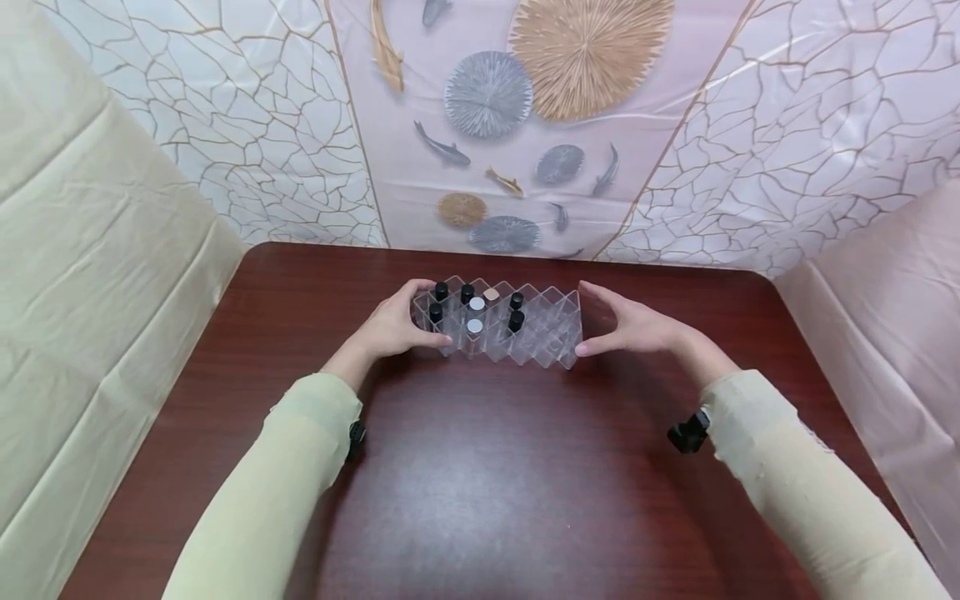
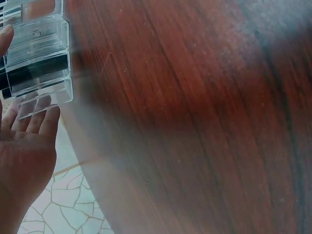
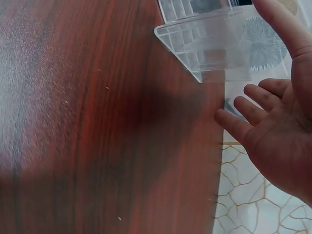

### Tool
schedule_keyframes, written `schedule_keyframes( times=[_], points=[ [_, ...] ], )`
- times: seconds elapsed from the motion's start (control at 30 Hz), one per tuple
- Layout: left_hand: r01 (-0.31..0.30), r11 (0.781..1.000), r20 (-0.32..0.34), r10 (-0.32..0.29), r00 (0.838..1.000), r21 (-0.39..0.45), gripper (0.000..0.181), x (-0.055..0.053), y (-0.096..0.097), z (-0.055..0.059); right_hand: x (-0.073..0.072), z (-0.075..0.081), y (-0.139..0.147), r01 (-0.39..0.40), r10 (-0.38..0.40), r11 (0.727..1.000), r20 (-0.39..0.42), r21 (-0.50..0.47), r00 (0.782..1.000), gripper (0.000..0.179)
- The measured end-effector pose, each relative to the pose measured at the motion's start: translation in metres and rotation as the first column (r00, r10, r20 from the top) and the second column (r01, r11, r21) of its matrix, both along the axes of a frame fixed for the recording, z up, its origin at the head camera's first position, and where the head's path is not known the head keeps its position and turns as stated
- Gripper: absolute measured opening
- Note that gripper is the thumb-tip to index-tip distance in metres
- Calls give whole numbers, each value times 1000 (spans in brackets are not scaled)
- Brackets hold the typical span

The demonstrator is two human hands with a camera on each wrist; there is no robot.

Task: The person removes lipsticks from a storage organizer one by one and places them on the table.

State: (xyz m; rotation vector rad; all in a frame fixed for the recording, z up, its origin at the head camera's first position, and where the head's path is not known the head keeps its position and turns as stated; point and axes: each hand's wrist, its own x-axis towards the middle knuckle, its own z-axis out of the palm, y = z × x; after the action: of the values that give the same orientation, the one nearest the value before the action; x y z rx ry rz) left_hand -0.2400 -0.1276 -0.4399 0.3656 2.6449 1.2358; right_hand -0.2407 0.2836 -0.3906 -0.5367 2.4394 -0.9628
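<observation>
A: What does the head view show?

B: A clear rack [image 1: 543, 329] with diamond-shaped cells, at the far side of a dark red table [image 1: 510, 467], between two hands. The left hand [image 1: 393, 325] grips the left end, thumb in front and fingers behind. The right hand [image 1: 633, 325] is open beside the right end, thumb and fingers spread apart; whether a tip touches, I cannot tell.

A: What is in the rack?

B: Small bottles, toward its left: five black caps [image 1: 516, 321], two white caps [image 1: 475, 327] and one peach cap [image 1: 491, 294]. Behind the table hangs a patterned backdrop [image 1: 487, 167].

A: And the left wrist view?

B: The rack's end is at the upper left, the left hand's thumb over one side and its fingers against the other. Dark bands show through the clear plastic.

A: The right wrist view?

B: The rack's corner is at the top. The right hand's four fingers reach toward it, loosely extended and apart from it.
</observation>
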Motion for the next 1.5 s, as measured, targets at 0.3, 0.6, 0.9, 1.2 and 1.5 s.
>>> schedule_keyframes(
  times=[0.3, 0.6, 0.9, 1.2, 1.5],
  points=[
    [7, 1000, -5, -7, 1000, 12, 98, -1, 1, 1, 3, -18, -2, 49, -43, 992, 54, -116, 998, 121],
    [5, 1000, 1, -5, 1000, 12, 99, 0, -1, 4, 0, -32, -7, 81, -75, 984, 42, -160, 996, 124],
    [14, 1000, -6, -14, 1000, 0, 100, -2, -2, 3, -1, -40, -12, 72, -71, 979, 11, -189, 997, 126],
    [16, 1000, 2, -16, 1000, 1, 100, -2, -1, 2, 2, -48, -13, 51, -52, 970, 0, -236, 999, 132],
    [12, 1000, 16, -12, 1000, 7, 100, -1, -3, 4, -1, -46, -13, 32, -39, 979, -31, -200, 999, 128]
  ],
)
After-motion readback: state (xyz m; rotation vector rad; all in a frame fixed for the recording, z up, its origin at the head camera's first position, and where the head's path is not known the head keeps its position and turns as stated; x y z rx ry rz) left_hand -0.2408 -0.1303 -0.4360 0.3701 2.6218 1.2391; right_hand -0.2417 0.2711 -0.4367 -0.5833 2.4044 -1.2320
